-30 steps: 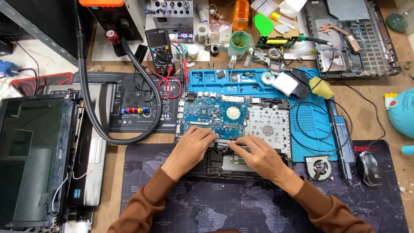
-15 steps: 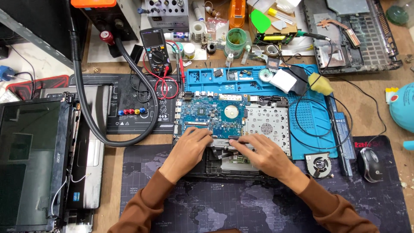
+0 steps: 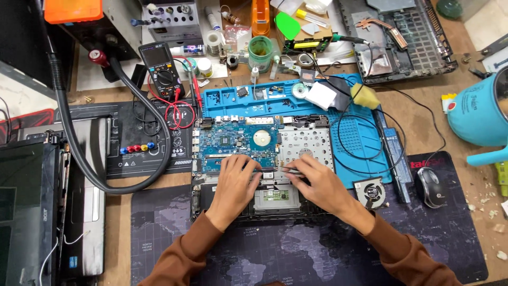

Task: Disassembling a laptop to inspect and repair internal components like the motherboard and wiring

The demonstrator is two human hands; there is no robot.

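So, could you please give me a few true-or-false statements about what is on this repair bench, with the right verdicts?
1. Both hands, left hand and right hand, rest on the opened laptop base with its blue circuit board. True.
2. The black multimeter with red leads lies right of the board. False: it lies up and to the left.
3. A grey computer mouse sits on the dark map-printed desk mat. True.
4. The small round cooling fan is mounted on the board. False: it lies loose to the right.
5. The yellow sponge rests on the blue silicone work mat. True.
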